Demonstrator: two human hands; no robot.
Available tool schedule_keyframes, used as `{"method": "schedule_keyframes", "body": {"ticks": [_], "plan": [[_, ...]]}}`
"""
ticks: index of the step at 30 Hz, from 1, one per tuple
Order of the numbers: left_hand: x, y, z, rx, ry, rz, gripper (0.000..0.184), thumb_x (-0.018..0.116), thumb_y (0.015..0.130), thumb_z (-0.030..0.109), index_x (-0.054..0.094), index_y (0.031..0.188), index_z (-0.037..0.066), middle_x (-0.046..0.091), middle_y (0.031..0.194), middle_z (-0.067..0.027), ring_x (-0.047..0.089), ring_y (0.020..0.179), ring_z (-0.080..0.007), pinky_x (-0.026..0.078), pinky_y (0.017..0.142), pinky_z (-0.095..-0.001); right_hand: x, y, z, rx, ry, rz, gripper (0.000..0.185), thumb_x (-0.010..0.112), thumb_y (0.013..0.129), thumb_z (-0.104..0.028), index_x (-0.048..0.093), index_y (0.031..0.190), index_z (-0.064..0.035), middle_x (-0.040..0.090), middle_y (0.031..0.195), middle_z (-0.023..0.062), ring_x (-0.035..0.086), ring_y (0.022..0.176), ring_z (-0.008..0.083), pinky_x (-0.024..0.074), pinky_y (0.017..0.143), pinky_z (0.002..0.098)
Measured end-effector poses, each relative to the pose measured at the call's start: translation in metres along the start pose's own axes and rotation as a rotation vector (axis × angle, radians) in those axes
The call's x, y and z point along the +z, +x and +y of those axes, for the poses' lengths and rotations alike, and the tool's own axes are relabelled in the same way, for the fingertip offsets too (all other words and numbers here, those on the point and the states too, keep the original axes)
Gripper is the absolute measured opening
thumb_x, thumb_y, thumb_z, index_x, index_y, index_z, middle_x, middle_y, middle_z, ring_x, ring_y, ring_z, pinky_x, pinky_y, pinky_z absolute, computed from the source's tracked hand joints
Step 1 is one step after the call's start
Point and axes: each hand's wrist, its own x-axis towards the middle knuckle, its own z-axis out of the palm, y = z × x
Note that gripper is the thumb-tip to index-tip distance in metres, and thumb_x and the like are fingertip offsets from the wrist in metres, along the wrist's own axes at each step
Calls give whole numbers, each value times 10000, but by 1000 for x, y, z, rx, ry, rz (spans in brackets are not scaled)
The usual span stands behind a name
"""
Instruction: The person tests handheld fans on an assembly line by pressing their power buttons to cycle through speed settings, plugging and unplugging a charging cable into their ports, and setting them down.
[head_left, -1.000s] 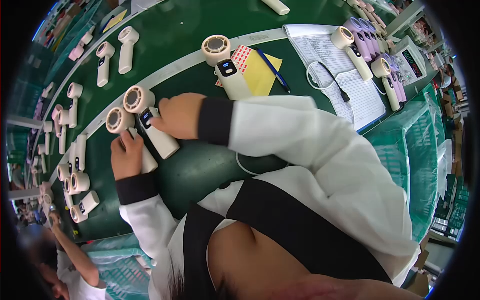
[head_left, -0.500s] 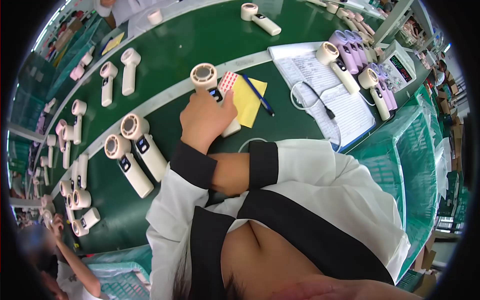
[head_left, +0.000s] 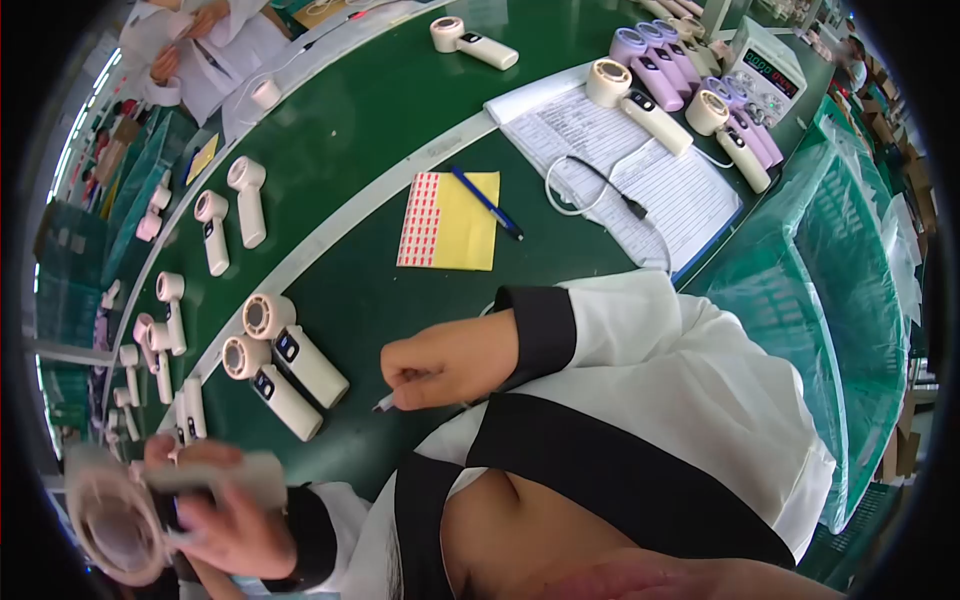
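My left hand (head_left: 245, 535), blurred at the lower left, is closed on a cream handheld fan (head_left: 118, 525) lifted near the camera. More blurred fingers show along the handle's far side; whose they are I cannot tell. My right hand (head_left: 450, 365) is closed around a small white cable plug (head_left: 386, 403), its dark tip pointing left, above the green table. Left of that hand, two cream handheld fans (head_left: 310, 367) lie side by side with small lit displays. Beyond it lies a yellow sheet with red stickers (head_left: 418, 222), a blue pen (head_left: 487, 203) across it.
A clipboard with written papers (head_left: 690, 215) and a coiled cable (head_left: 590, 190) lies at right. Behind it are purple fans (head_left: 660, 80) and a power meter (head_left: 768, 70). Green plastic-lined crates (head_left: 850, 300) stand right. A person in white (head_left: 215, 60) works across the table.
My left hand has carried the fan from beside the sticker sheet to the lower left. My right hand, hidden before, now shows with a cable plug. The view has shifted.
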Motion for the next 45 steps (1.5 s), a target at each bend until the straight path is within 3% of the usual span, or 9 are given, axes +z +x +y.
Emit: {"method": "schedule_keyframes", "body": {"ticks": [2,8,12,13,19,28,33,39,45], "plan": [[-9,-5,24,-115,-806,-205,428,527,838,219,372,1136,-45,503,910,-139,530,744,-201,404,657,-279,-3,0,0,40,-73,2,143,485,885,-207,466,865,-67,512,721,20,444,610,147,377,571,269],[-15,-14,25,80,-952,-264,412,507,860,275,380,1114,-24,484,959,-136,531,734,-207,402,615,-309,-14,2,-6,101,-25,122,134,509,869,-208,516,872,-75,513,720,-5,421,608,96,354,560,228],[-47,-16,19,-694,-979,-464,467,548,839,278,352,1141,-19,451,1043,-142,532,734,-214,431,597,-298,-23,1,-21,234,-231,135,172,519,871,-234,536,935,-76,504,740,-12,416,620,88,352,565,215],[-10,-27,13,-411,-1046,-293,402,521,835,201,362,1125,-27,490,970,-144,539,727,-223,452,576,-284,-27,1,-23,168,-177,198,238,515,874,-278,532,976,-64,510,763,-4,423,633,94,356,572,218],[70,-10,20,-840,-940,-499,380,475,835,93,366,1184,-11,554,830,-152,530,583,-198,427,528,-253,-22,25,-31,-332,132,530,482,475,872,-475,518,956,-2,486,729,28,445,689,142,368,639,222],[94,-30,-6,-988,-1210,-619,380,459,769,47,398,1136,-27,544,821,-131,536,620,-187,435,551,-257,-26,5,-37,71,13,690,313,466,870,-323,557,930,-30,478,674,19,436,620,141,377,592,220],[82,-37,-7,-1034,-452,-757,324,519,765,90,454,1060,-27,555,828,-153,536,618,-214,435,571,-260,-23,9,-28,198,-366,821,298,436,838,-262,581,952,-27,532,723,26,411,590,70,313,490,178],[84,-34,10,-2,-130,-454,331,638,721,143,484,970,-10,567,772,-134,520,562,-247,438,560,-296,-33,16,15,-9,1444,2,249,440,860,-226,587,812,-31,537,637,66,255,381,43,169,346,163],[103,-48,-9,-478,-122,-395,354,637,738,164,467,1000,-4,578,769,-113,544,582,-228,443,565,-302,-55,-2,-28,-22,865,373,236,459,856,-158,597,880,31,516,601,57,216,376,36,155,344,179]]}}
